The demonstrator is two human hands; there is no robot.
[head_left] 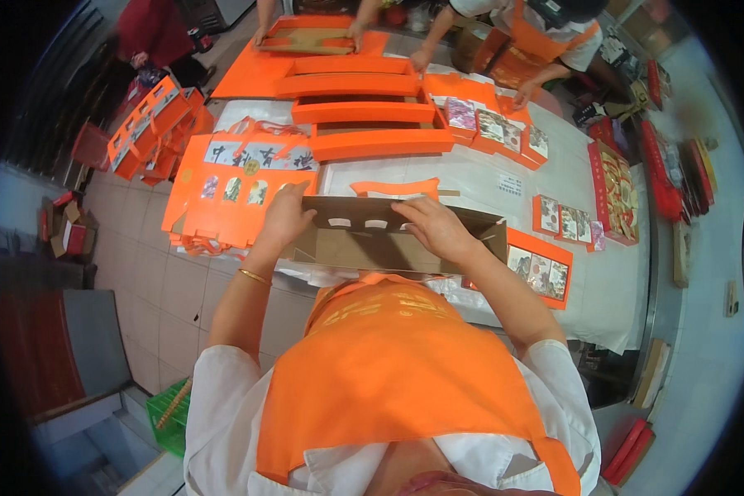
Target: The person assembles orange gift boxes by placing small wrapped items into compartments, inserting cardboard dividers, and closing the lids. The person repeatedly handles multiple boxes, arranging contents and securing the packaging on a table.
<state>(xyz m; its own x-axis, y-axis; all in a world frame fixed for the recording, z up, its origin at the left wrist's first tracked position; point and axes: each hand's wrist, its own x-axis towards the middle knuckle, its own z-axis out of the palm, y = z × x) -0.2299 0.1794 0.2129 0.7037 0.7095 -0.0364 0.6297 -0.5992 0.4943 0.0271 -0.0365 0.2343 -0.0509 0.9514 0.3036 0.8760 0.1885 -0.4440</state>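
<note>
My left hand (286,217) grips the cardboard box (351,248) by its far-left corner; right hand (438,229) touches the far wall, can't tell if gripping. Box near, looks half-done: walls up, unclosed, no contents visible. Far, more open orange boxes (380,145).

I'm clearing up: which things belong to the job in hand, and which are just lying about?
Job in hand, apparently:
open cardboard box
orange trays
small picture boxes
orange picture carton

Probably lying about:
green basket
floor carton
red flat objects
</note>
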